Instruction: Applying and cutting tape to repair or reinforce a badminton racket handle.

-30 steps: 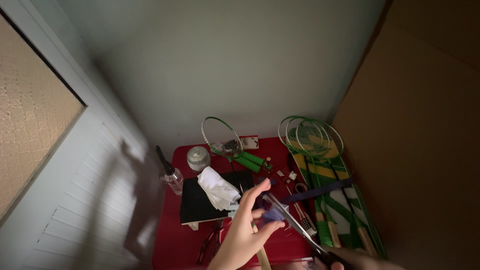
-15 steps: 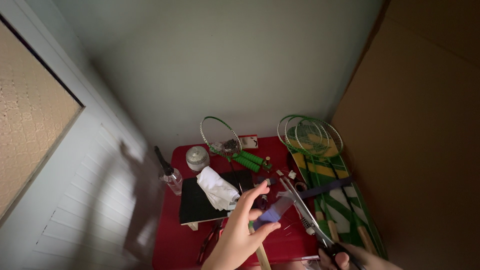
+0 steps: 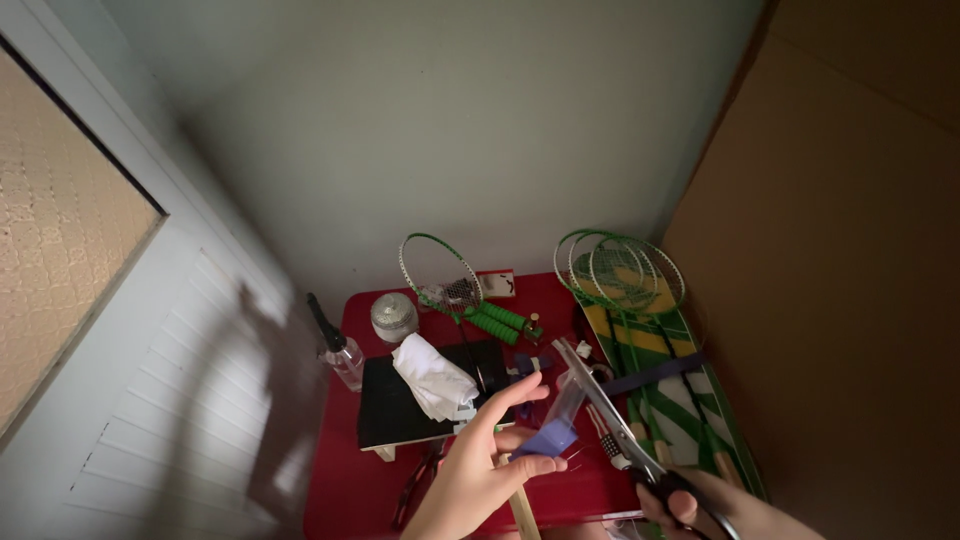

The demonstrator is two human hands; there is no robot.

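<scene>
I'm looking down at a small red bench hemmed in by a pale wall behind, a louvred white door on the left and a brown panel on the right. Open surface is showing only along the bench's left and near edges. My left hand is rising from the near edge, thumb and fingers pinching a small blue-purple piece above the bench's middle. My right hand is sitting at the bottom right, clenched around the dark handles of the scissors, whose long blades are slanting up and left, just beside the piece. Behind lie a white cloth on a black board, a spray bottle, a round jar, and green rackets over a green-and-yellow cover crowding the right edge.
</scene>
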